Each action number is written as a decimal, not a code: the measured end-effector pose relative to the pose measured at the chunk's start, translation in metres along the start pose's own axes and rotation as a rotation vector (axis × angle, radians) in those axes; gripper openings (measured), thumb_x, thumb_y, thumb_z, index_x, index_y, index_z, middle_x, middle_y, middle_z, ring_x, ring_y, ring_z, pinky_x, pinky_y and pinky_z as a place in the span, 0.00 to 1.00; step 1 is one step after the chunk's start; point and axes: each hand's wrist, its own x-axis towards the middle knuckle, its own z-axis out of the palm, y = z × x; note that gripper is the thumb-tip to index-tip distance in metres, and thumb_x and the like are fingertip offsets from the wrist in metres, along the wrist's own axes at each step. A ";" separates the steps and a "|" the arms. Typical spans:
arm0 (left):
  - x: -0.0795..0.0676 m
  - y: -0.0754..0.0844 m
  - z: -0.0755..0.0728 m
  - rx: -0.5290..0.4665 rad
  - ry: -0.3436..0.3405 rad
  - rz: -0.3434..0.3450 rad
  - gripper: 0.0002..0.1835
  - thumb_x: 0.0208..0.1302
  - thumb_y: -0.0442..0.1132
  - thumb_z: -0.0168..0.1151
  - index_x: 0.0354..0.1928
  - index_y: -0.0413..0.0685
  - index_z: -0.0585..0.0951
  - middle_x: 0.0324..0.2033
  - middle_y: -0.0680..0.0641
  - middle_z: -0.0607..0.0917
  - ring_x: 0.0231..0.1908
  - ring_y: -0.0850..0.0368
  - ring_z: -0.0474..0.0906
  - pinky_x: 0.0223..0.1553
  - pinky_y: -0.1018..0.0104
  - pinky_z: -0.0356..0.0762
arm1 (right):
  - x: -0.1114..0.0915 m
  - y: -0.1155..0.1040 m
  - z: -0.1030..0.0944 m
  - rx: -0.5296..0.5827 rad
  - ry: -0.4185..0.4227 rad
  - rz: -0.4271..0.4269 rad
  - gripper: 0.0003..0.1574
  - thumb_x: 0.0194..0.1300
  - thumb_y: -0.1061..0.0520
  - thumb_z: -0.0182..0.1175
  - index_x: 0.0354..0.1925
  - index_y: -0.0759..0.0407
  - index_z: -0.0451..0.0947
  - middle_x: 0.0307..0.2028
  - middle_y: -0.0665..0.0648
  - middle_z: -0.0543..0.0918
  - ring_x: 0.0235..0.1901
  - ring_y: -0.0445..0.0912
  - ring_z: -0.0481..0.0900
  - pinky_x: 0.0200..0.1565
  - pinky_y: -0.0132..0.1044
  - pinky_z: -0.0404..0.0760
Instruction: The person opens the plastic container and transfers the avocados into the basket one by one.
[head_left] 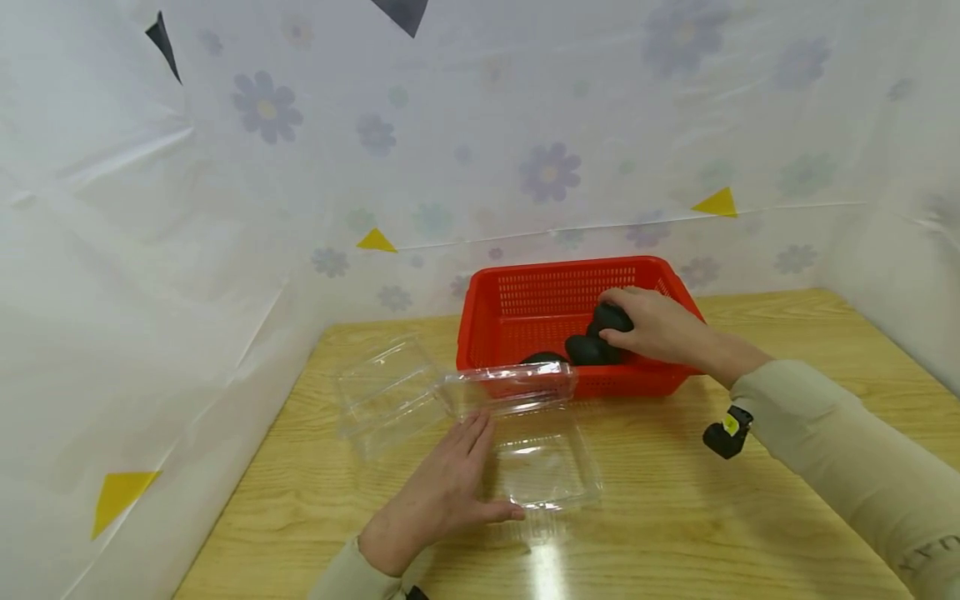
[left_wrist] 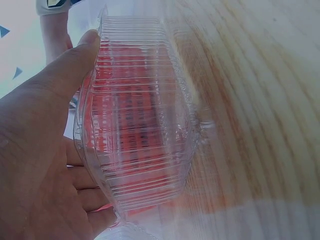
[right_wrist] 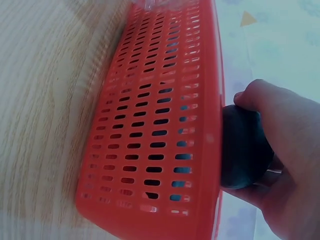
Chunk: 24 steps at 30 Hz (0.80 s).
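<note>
My right hand [head_left: 663, 327] grips a dark avocado [head_left: 612, 317] inside the red plastic basket [head_left: 480, 333]. More dark avocados [head_left: 585, 349] lie beneath and beside it. In the right wrist view the held avocado [right_wrist: 244, 147] shows above the basket's rim, thumb on one side and fingers on the other. On the table, a clear plastic clamshell box [head_left: 543, 475] stands with its lid raised toward the basket. My left hand [head_left: 442, 492] rests at its near left corner, fingers extended along the side and thumb along the front edge. The box [left_wrist: 140, 125] holds nothing that I can see.
Another clear plastic piece [head_left: 390, 387] lies left of the box; whether it joins the box I cannot tell. The wooden table [head_left: 675, 517] meets white flowered sheeting [head_left: 420, 167] at the back and sides. The raised clear plastic overlaps the basket's front wall.
</note>
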 end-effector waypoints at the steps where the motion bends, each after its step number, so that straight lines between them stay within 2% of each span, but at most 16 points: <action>1: 0.000 0.000 0.000 0.000 -0.001 -0.001 0.62 0.53 0.76 0.58 0.76 0.37 0.55 0.77 0.40 0.55 0.77 0.45 0.51 0.76 0.51 0.55 | 0.002 0.001 0.001 -0.005 -0.002 0.004 0.30 0.65 0.51 0.66 0.61 0.60 0.71 0.48 0.61 0.80 0.44 0.53 0.76 0.46 0.50 0.82; 14: 0.000 0.001 0.002 -0.008 -0.008 -0.007 0.62 0.53 0.77 0.58 0.77 0.38 0.54 0.78 0.41 0.53 0.77 0.46 0.49 0.76 0.51 0.54 | 0.016 0.014 0.011 -0.033 -0.059 0.060 0.29 0.65 0.52 0.65 0.60 0.61 0.71 0.47 0.63 0.79 0.43 0.54 0.76 0.47 0.51 0.82; 19: 0.000 0.001 0.002 -0.012 -0.003 -0.008 0.61 0.54 0.75 0.59 0.77 0.38 0.54 0.78 0.41 0.53 0.78 0.46 0.49 0.76 0.51 0.54 | 0.021 0.016 0.013 -0.043 -0.055 0.065 0.28 0.65 0.52 0.65 0.59 0.61 0.71 0.46 0.63 0.79 0.41 0.54 0.75 0.45 0.49 0.81; 24: 0.001 0.000 0.002 -0.010 0.003 -0.009 0.62 0.54 0.76 0.59 0.77 0.37 0.53 0.78 0.41 0.53 0.78 0.46 0.49 0.76 0.51 0.54 | 0.026 0.016 0.015 -0.041 -0.063 0.069 0.30 0.66 0.52 0.64 0.61 0.62 0.69 0.47 0.64 0.78 0.41 0.54 0.76 0.46 0.51 0.82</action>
